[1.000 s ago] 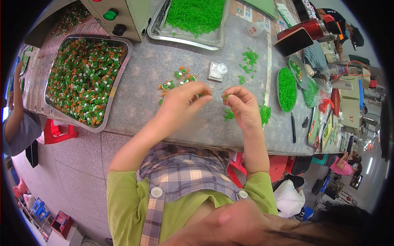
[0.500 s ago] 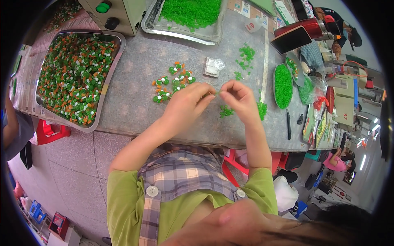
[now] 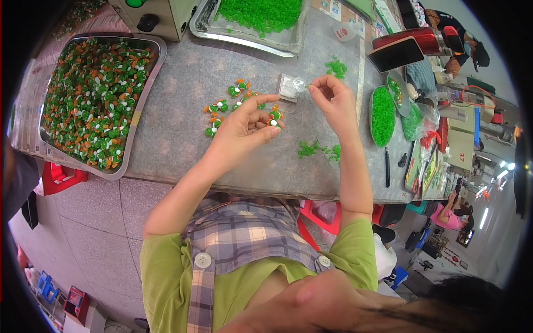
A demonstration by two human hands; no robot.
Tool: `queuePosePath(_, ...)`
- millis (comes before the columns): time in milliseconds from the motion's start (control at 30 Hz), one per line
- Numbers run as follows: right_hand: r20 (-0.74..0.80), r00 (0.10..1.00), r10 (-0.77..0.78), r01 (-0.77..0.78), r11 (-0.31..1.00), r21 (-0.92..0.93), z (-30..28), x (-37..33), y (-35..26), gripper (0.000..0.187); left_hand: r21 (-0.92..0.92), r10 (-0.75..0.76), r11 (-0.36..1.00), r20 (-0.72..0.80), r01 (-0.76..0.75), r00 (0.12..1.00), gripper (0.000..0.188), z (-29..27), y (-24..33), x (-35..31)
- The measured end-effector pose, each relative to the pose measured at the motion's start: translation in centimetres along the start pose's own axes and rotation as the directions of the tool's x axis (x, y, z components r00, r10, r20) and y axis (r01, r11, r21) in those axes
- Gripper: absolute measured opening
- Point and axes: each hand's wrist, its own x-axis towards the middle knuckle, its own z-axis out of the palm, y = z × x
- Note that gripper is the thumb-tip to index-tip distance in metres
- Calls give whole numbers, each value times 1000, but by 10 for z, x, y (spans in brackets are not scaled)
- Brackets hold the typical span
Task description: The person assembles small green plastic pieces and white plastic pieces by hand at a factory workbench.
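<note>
My left hand (image 3: 240, 126) holds a small green, orange and white plastic piece (image 3: 275, 115) between thumb and fingers, its index finger stretched out. My right hand (image 3: 335, 101) is closed in a pinch beside a small clear round dish (image 3: 298, 84). At its fingertips is a tiny green bit (image 3: 308, 86), too small to make out fully. The dish sits on a small white square block (image 3: 287, 89). Several similar green, orange and white pieces (image 3: 239, 87) lie just beyond my left hand. Small piles of loose green bits (image 3: 336, 67) lie around my right hand and forearm.
A metal tray (image 3: 145, 100) heaped with green, orange and white pieces stands left. Another metal tray (image 3: 244, 38) with green bits lies at the back. On the right are an oval dish of green bits (image 3: 382, 116), a black pen (image 3: 387, 166) and a phone (image 3: 395, 55).
My hands have moved apart. The right one went away from me to the clear dish; the left shifted slightly left and turned, so the piece in it now shows.
</note>
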Motion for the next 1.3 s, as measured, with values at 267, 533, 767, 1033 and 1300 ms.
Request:
queuePosePath(267, -45, 999, 10, -10, 1000, -10, 1, 0, 3, 12, -32, -16, 999, 7, 17, 1000, 44, -5, -1, 2)
queuePosePath(533, 25, 1000, -6, -4, 915, 404, 0, -30, -22, 8, -169, -3, 986, 18, 6, 1000, 47, 0, 2, -1)
queuePosePath(767, 1, 962, -274, 267, 936, 231, 17, -55, -29, 9, -214, -27, 976, 48, 37, 998, 48, 2, -4, -2)
queuePosePath(1033, -95, 973, -212, 232, 891, 390, 22, -58, -24, 8, -137, -23, 990, 24, 26, 999, 51, 8, -2, -3)
queuePosePath(1300, 326, 944, 45, -280, 633, 722, 18, -54, -30, 7, 499, 185, 853, -15, -153, 983, 52, 14, 1, -8)
